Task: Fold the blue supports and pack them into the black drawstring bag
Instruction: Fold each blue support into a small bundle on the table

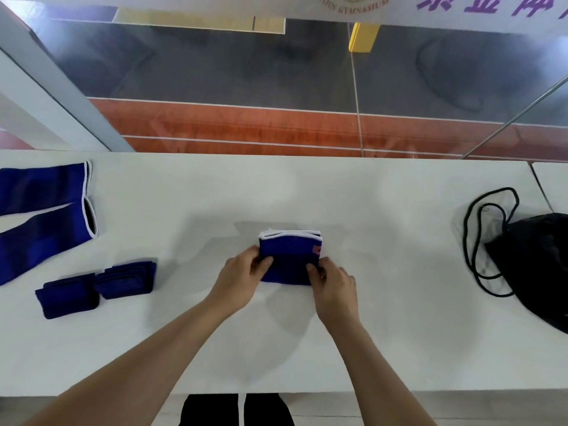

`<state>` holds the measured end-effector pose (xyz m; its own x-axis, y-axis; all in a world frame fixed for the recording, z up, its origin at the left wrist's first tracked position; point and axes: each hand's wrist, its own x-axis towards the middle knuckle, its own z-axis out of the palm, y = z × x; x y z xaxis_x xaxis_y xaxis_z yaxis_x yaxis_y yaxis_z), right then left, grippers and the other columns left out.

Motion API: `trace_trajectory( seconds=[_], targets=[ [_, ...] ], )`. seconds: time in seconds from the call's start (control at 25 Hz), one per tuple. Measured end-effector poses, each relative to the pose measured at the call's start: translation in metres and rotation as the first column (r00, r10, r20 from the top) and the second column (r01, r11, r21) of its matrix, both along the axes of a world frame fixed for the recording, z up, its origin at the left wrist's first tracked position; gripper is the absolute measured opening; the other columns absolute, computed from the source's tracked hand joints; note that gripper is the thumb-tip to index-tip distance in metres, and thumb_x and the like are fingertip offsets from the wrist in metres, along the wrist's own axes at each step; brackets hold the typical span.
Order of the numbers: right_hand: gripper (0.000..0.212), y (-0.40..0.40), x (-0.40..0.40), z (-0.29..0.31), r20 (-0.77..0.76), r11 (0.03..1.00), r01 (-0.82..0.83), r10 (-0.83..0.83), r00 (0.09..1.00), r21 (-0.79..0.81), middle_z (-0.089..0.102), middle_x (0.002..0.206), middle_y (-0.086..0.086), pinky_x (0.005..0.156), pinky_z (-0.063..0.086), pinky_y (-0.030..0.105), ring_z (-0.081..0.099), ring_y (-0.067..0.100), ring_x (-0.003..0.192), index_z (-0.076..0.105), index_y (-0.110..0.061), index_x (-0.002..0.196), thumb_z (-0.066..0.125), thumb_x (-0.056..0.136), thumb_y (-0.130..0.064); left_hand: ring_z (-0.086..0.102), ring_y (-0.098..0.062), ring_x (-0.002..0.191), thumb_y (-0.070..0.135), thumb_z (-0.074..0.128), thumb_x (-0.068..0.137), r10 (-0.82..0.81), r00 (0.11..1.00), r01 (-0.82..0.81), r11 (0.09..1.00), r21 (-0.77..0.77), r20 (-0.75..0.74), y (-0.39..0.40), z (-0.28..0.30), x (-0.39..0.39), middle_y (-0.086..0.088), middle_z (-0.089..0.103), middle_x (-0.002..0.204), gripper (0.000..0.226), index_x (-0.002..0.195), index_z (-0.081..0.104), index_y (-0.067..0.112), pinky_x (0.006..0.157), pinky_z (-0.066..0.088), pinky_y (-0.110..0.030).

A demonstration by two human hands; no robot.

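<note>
A folded blue support (290, 256) with white edging lies in the middle of the white table (384, 333). My left hand (241, 276) grips its left side, thumb on top. My right hand (333, 285) grips its right side, fingers curled round the edge near a small red label. The black drawstring bag (534, 259) lies at the right, its cord (479, 238) looped on the table. Two long unfolded blue supports (46, 207) lie at the far left. Two small folded blue supports (69, 295) (126, 279) sit in front of them.
Beyond the table's far edge is a glass pane (276, 72) over a sports floor with an orange strip. The table's near edge runs just above my legs (236, 410). Bare tabletop separates the folded support from the bag.
</note>
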<state>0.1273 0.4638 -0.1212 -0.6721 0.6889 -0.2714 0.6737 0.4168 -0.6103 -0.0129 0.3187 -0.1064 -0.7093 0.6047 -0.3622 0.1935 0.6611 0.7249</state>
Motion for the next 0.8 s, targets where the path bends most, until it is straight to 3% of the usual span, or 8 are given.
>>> trace_trajectory(
  seconds=[0.16,0.28,0.36,0.44,0.48,0.56,0.68,0.8],
  targets=[
    [0.022,-0.001,-0.011,-0.001,0.026,0.987,0.134,-0.132,0.991,-0.088,0.063,0.075,-0.006,0.083,0.049,0.045,0.059,0.022,0.079,0.056,-0.021,0.083,0.055,0.098,-0.038,0.062,-0.013,0.073,0.039,0.049,0.101,0.117,0.992,-0.117,0.993,0.001,-0.036,0.011,-0.007,0.006,0.009,0.065,0.077,0.021,0.093,0.055,0.020,0.064,0.049,-0.032],
    [0.018,-0.004,-0.013,-0.002,0.019,0.973,0.205,-0.204,0.979,-0.104,0.066,0.077,-0.008,0.085,0.050,0.046,0.061,0.021,0.082,0.057,-0.022,0.087,0.058,0.095,-0.039,0.063,-0.014,0.080,0.037,0.051,0.100,0.179,0.979,-0.175,0.984,0.044,-0.099,0.014,-0.006,0.013,0.008,0.066,0.088,0.023,0.119,0.048,0.023,0.067,0.050,-0.030],
    [0.016,-0.005,-0.016,-0.002,0.012,0.970,0.222,-0.222,0.975,-0.094,0.067,0.080,-0.009,0.086,0.049,0.042,0.063,0.020,0.083,0.051,-0.024,0.093,0.059,0.094,-0.037,0.056,-0.017,0.095,0.032,0.054,0.099,0.150,0.938,-0.137,0.989,0.063,-0.313,0.013,-0.008,0.021,0.004,0.062,0.113,0.038,0.134,0.044,0.023,0.078,0.049,-0.030],
    [0.017,-0.008,-0.016,-0.004,0.031,0.979,0.201,-0.200,0.979,-0.045,0.066,0.084,-0.009,0.084,0.041,0.036,0.062,0.020,0.085,0.044,-0.025,0.097,0.058,0.095,-0.035,0.050,-0.025,0.111,0.027,0.055,0.099,-0.064,0.804,0.040,0.998,-0.054,-0.591,0.008,-0.017,0.030,-0.005,0.051,0.138,0.039,0.137,0.051,0.020,0.091,0.048,-0.035],
    [0.018,-0.011,-0.017,-0.004,0.037,0.983,0.186,-0.186,0.982,0.004,0.065,0.085,-0.009,0.082,0.037,0.035,0.061,0.020,0.086,0.042,-0.025,0.097,0.058,0.095,-0.034,0.049,-0.028,0.119,0.027,0.053,0.099,-0.170,0.744,0.109,0.985,-0.134,-0.646,0.005,-0.023,0.034,-0.007,0.048,0.144,0.039,0.137,0.054,0.021,0.097,0.047,-0.040],
    [0.018,-0.016,-0.017,-0.004,0.022,0.972,0.142,-0.149,0.989,0.185,0.062,0.088,-0.006,0.079,0.039,0.037,0.059,0.022,0.085,0.047,-0.023,0.098,0.062,0.094,-0.031,0.046,-0.033,0.131,0.030,0.053,0.098,-0.270,0.741,0.144,0.958,-0.247,-0.615,0.001,-0.032,0.035,-0.007,0.047,0.149,0.041,0.139,0.055,0.026,0.103,0.045,-0.046],
    [0.025,-0.021,-0.011,-0.012,-0.019,0.894,0.004,0.005,1.000,0.448,0.064,0.107,0.000,0.086,0.041,0.038,0.059,0.025,0.096,0.064,-0.020,0.109,0.072,0.086,-0.017,0.042,-0.036,0.138,0.031,0.061,0.094,-0.273,0.797,0.127,0.948,-0.292,-0.539,0.002,-0.035,0.035,-0.003,0.046,0.152,0.048,0.141,0.052,0.031,0.108,0.042,-0.046],
    [0.033,-0.033,0.003,-0.021,-0.021,0.860,-0.159,0.193,0.981,0.485,0.065,0.129,0.001,0.105,0.038,0.039,0.058,0.023,0.122,0.065,-0.018,0.127,0.063,0.094,-0.017,0.034,-0.036,0.144,0.034,0.054,0.099,-0.283,0.814,0.130,0.940,-0.315,-0.508,0.002,-0.033,0.035,0.002,0.036,0.159,0.053,0.149,0.040,0.036,0.114,0.036,-0.046]
  ],
)
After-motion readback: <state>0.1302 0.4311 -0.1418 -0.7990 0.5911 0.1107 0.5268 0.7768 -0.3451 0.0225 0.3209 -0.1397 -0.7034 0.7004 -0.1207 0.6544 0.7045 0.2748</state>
